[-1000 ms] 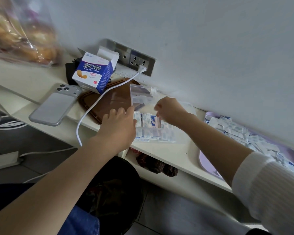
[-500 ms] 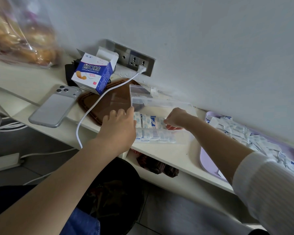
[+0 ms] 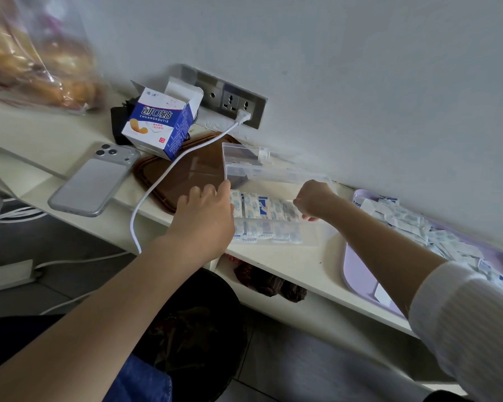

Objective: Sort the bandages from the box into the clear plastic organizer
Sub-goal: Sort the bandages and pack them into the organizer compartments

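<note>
Where the pale shelf (image 3: 276, 258) runs along the wall, your clear plastic organizer (image 3: 311, 233) sits near its front edge, lid (image 3: 276, 175) raised, glossy wrapped bandages (image 3: 262, 208) packed in rows inside. Behind it stand the opened blue-and-white box (image 3: 157, 123), a brown tray (image 3: 186, 172) and white cable (image 3: 163, 190); a lilac tray (image 3: 357, 274) of loose bandages lies rightward. Your left hand (image 3: 205, 211), fingers loosely curled, touches the organizer's left end; your right hand (image 3: 314, 198) is closed over its right compartments, and you cannot tell whether it holds anything.

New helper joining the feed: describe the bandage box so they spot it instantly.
Start at the steel wall socket panel. Just left of it on the white shelf stands the bandage box, tilted, top flaps open. It is the only blue-and-white carton, between the grey phone and the brown tray.
</note>
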Demonstrator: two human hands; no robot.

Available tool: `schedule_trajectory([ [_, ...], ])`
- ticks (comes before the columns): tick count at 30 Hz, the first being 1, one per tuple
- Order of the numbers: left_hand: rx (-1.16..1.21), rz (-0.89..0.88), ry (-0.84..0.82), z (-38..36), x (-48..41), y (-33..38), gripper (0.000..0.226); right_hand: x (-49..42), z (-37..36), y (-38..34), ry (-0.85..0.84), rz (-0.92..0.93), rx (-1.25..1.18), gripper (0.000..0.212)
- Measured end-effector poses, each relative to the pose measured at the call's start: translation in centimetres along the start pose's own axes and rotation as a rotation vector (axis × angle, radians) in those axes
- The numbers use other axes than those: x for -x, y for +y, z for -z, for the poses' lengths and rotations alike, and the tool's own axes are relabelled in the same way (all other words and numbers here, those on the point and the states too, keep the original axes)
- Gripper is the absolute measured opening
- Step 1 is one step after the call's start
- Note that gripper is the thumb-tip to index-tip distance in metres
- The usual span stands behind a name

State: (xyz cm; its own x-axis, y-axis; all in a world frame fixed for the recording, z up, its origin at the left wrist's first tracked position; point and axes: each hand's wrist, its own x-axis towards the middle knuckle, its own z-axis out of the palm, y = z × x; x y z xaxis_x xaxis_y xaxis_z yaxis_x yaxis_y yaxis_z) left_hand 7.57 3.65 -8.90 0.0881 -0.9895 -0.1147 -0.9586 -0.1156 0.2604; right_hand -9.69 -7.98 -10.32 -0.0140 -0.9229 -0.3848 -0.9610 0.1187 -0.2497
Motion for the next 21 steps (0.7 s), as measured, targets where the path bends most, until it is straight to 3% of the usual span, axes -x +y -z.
schedule_trajectory([
  [4, 0.004, 0.002, 0.001, -0.1, 0.05, 0.01, 0.05, 0.23, -0.16, 0.43, -0.049, -0.062, 0.078, 0.024],
  [6, 0.003, -0.001, 0.006, -0.16, 0.05, 0.01, 0.049, 0.14, -0.27, 0.4, -0.075, -0.052, 0.04, 0.013],
  [11, -0.001, 0.004, 0.003, -0.15, 0.0, 0.08, 0.048, -0.24, -0.41, 0.32, -0.082, -0.022, -0.05, 0.022],
  [14, 0.0, -0.002, -0.004, -0.11, -0.01, 0.1, 0.049, -0.08, -0.34, 0.33, -0.083, -0.005, 0.017, 0.008],
  [18, -0.007, -0.011, 0.002, -0.23, 0.01, -0.06, 0.048, 0.08, -0.15, 0.61, -0.064, 0.011, 0.012, 0.008],
  [21, -0.009, -0.02, 0.001, -0.23, -0.01, -0.07, 0.048, 0.19, 0.14, 0.98, -0.055, 0.058, 0.018, 0.022],
])
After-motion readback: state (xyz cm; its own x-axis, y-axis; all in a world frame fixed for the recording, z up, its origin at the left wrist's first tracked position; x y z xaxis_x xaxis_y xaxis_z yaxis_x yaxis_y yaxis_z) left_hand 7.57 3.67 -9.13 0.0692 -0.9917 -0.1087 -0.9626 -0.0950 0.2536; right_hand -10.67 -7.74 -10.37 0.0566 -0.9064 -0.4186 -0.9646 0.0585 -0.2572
